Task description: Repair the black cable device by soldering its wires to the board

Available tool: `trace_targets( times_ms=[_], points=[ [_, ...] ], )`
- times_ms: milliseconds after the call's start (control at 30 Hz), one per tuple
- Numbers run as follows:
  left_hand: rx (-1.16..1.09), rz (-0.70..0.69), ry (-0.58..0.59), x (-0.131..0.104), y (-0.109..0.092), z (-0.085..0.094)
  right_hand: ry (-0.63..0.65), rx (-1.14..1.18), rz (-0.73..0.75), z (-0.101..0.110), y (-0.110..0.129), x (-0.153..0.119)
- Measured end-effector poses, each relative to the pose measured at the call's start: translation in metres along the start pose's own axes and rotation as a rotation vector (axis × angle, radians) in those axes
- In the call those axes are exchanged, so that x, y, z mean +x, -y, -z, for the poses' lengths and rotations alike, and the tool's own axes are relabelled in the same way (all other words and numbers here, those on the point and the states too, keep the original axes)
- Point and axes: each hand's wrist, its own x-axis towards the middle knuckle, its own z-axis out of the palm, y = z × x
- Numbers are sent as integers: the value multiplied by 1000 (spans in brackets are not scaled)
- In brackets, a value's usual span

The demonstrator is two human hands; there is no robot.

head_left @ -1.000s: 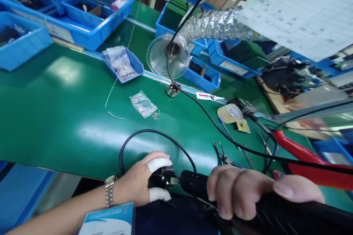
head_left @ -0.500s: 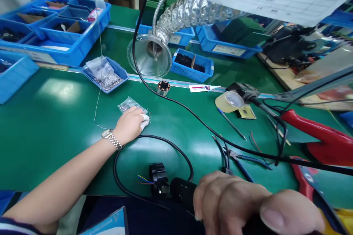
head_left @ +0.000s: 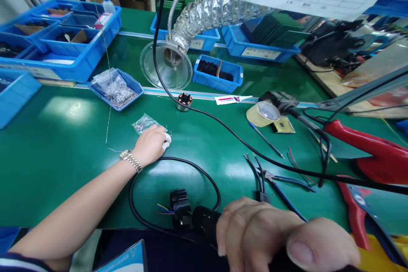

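My left hand (head_left: 151, 146) rests on the green bench with its fingers curled together and white covers on the fingertips. Tiny metal pins (head_left: 169, 131) lie scattered at those fingertips; whether one is pinched is hidden. Just behind the hand is a small clear plastic bag (head_left: 143, 123) of small parts. In the foreground my right hand (head_left: 255, 231) is wrapped around a black handle-like piece (head_left: 205, 223). At its left end is a black round housing (head_left: 180, 206) with blue, yellow and red wires. A black cable (head_left: 204, 170) loops on the bench between both hands.
A copper-wound stator (head_left: 184, 101) stands mid-bench below a clear fume hood (head_left: 166, 66). Cutting pliers (head_left: 280, 187), a red-handled tool (head_left: 353, 212) and a blue pen (head_left: 266, 139) lie right. Blue bins (head_left: 95, 57) line the back. A black cord (head_left: 236, 134) hangs across the view.
The view has shifted slightly, so bench items appear a little further left. My left hand's fingers have moved slightly at the pins. My right hand keeps its grip on the black piece.
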Motion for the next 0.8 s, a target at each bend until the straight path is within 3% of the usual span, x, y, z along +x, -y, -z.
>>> trace_targets(
  times_ms=[167, 300, 467, 633, 800],
  points=[
    [-6, 26, -32, 1, -4, -3, -48, 57, 13, -8, -4, 5],
    [-71, 70, -103, -16, -15, 11, -111, 118, -9, -13, -3, 12],
    [-615, 43, -141, -62, -51, 25, -29, 101, -61, -8, 2, 11],
    [-1070, 37, -78, -95, -79, 7, -15, 91, -74, -5, 0, 7],
    [-1113, 46, -129, -98, -79, -6, -99, 75, -37, -4, 9, 6]
  ],
)
